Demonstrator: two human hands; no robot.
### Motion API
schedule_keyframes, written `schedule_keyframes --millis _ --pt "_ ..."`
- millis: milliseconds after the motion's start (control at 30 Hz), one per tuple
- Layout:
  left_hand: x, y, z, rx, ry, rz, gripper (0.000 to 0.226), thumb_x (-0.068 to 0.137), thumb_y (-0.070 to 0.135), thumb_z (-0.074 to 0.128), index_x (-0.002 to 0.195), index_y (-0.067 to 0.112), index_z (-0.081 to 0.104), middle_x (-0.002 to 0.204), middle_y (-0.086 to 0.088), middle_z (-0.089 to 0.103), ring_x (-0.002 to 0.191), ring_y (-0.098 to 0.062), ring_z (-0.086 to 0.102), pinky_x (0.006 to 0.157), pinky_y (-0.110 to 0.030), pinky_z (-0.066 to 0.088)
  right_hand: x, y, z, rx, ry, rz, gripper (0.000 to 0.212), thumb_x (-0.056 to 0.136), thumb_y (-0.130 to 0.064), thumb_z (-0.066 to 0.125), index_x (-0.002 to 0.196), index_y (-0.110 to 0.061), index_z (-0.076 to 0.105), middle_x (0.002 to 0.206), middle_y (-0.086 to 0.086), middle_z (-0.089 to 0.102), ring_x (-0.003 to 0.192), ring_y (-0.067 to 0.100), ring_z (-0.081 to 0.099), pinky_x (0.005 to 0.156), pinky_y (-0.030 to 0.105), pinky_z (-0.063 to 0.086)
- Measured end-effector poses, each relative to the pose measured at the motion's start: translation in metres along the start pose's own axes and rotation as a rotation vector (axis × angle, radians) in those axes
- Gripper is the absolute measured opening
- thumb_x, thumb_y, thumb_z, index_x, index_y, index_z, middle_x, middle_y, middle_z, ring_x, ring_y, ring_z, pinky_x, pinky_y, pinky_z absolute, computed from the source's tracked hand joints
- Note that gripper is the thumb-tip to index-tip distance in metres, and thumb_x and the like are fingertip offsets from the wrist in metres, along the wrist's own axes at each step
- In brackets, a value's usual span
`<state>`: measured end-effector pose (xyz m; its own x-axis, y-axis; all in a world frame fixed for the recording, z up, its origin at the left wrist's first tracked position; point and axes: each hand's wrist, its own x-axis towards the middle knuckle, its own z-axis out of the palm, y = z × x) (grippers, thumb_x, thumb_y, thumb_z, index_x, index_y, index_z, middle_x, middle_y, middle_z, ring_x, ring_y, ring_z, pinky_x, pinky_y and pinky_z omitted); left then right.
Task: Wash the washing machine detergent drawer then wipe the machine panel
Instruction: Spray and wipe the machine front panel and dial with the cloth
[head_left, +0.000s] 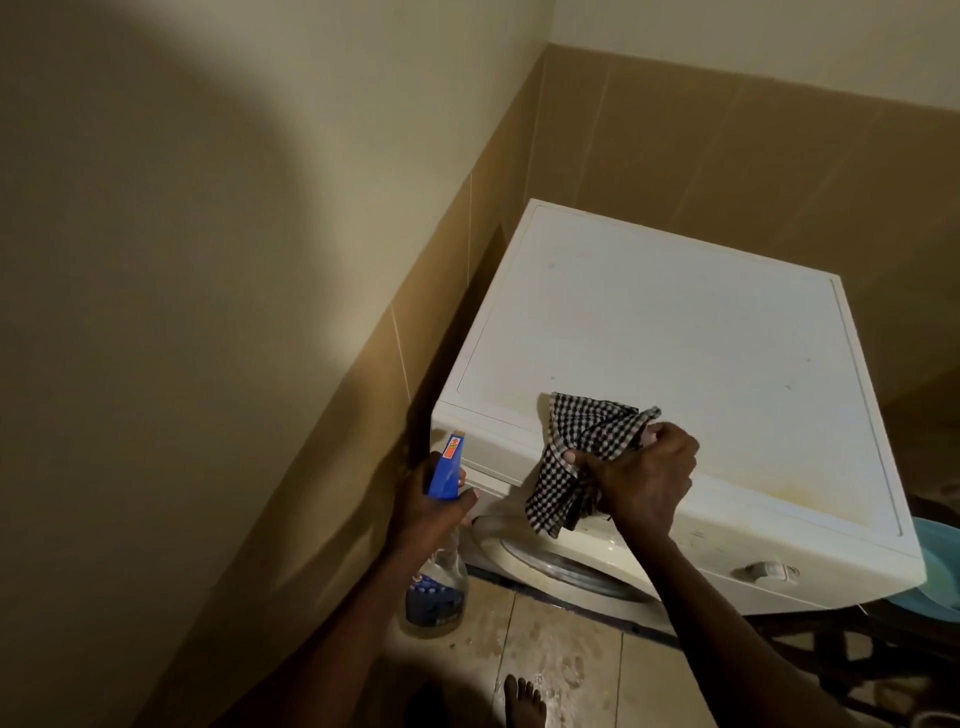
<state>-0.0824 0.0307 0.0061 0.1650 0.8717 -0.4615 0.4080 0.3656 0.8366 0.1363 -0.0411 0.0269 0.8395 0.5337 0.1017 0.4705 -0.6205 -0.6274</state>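
Observation:
A white front-loading washing machine (665, 332) stands in the room's corner, its front panel (727, 545) facing me with a dial (768, 570) at the right. My right hand (644, 480) grips a black-and-white checked cloth (576, 457) at the top front edge of the machine, above the round door (561, 566). My left hand (426, 504) holds a clear spray bottle (439, 592) by its blue trigger head (447, 467), just left of the panel's left end. The detergent drawer front sits behind the bottle's head and is mostly hidden.
Tan tiled walls close in on the left and behind the machine. A teal basin (940, 566) sits at the machine's right side. The tiled floor (561, 660) below looks wet, and my bare foot (524, 701) stands on it. A patterned mat (857, 654) lies at lower right.

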Motion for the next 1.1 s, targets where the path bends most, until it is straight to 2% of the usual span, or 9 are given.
schedule_keyframes --millis 67,167,267,333,467,567,667,800,1100 --pt "-0.001 0.000 0.000 -0.001 -0.014 0.020 0.026 0.081 0.004 0.075 0.098 0.017 0.060 0.088 -0.005 0.066 0.068 -0.018 0.064 0.046 -0.009 0.048 -0.001 -0.005 0.008 0.131 -0.055 -0.197 0.089 0.063 -0.034 0.086 0.134 -0.009 0.039 0.134 0.010 0.043 0.125 0.026 0.040 0.104 0.043 0.038" --pt "-0.001 -0.001 0.001 -0.005 -0.022 0.033 0.027 0.081 0.003 0.075 0.091 0.020 0.058 0.080 -0.004 0.063 0.059 -0.010 0.060 0.044 -0.008 0.047 -0.015 -0.006 0.031 -0.054 -0.241 -0.611 0.060 0.095 -0.038 0.043 0.146 -0.008 0.033 0.153 0.020 0.030 0.144 0.032 0.022 0.118 0.051 0.021" --pt "0.000 -0.002 0.001 0.014 -0.036 0.004 0.023 0.083 0.009 0.074 0.100 0.015 0.060 0.082 -0.007 0.066 0.058 -0.009 0.061 0.045 -0.006 0.044 -0.014 -0.001 0.043 -0.309 -0.414 -0.703 0.099 0.082 -0.071 0.046 0.154 -0.013 0.010 0.160 0.014 0.000 0.148 0.034 -0.007 0.121 0.050 0.006" --pt "0.001 -0.003 0.002 0.018 -0.033 0.002 0.021 0.083 0.009 0.074 0.095 0.017 0.059 0.080 -0.006 0.065 0.058 -0.009 0.061 0.043 -0.005 0.043 0.001 0.002 0.042 -0.422 -0.451 -0.880 0.108 0.076 -0.071 0.058 0.154 -0.013 0.011 0.161 0.014 0.006 0.148 0.034 -0.003 0.119 0.052 0.018" --pt "0.004 -0.004 0.005 0.026 -0.020 -0.007 0.023 0.082 0.011 0.076 0.087 0.023 0.057 0.083 -0.006 0.065 0.062 -0.009 0.061 0.042 -0.005 0.042 0.025 0.006 0.030 -0.392 -0.409 -1.121 0.078 0.086 -0.054 0.060 0.146 -0.009 0.038 0.150 0.014 0.039 0.141 0.034 0.032 0.115 0.046 0.030" --pt "0.005 -0.006 0.005 0.016 -0.015 -0.017 0.023 0.082 0.009 0.075 0.097 0.016 0.059 0.086 -0.006 0.064 0.060 -0.009 0.059 0.042 -0.005 0.043 0.012 0.015 0.026 -0.280 -0.355 -1.083 0.065 0.081 -0.028 0.074 0.138 -0.010 0.048 0.141 0.009 0.051 0.131 0.031 0.043 0.105 0.045 0.042" --pt "0.004 -0.007 0.000 0.013 -0.022 0.004 0.023 0.083 0.007 0.074 0.102 0.011 0.061 0.089 -0.007 0.064 0.062 -0.011 0.060 0.043 -0.006 0.044 0.007 0.018 0.022 -0.189 -0.314 -1.020 0.063 0.082 -0.032 0.071 0.135 -0.008 0.048 0.133 0.010 0.055 0.122 0.028 0.043 0.095 0.045 0.046" --pt "0.010 -0.008 -0.007 0.005 0.011 0.005 0.028 0.082 0.009 0.074 0.107 0.011 0.061 0.092 -0.009 0.067 0.067 -0.017 0.065 0.046 -0.008 0.046 0.013 0.003 0.027 -0.298 -0.215 -0.855 0.061 0.091 -0.054 0.056 0.137 -0.014 0.051 0.147 0.018 0.040 0.137 0.034 0.034 0.111 0.051 0.031" --pt "0.018 -0.011 -0.007 0.045 0.036 0.016 0.030 0.077 0.012 0.078 0.103 0.011 0.064 0.094 -0.010 0.069 0.071 -0.025 0.067 0.061 -0.024 0.056 -0.008 -0.022 0.054 -0.160 -0.434 -0.996 0.077 0.075 -0.014 0.076 0.144 -0.011 0.042 0.152 0.013 0.037 0.141 0.031 0.034 0.115 0.043 0.032"
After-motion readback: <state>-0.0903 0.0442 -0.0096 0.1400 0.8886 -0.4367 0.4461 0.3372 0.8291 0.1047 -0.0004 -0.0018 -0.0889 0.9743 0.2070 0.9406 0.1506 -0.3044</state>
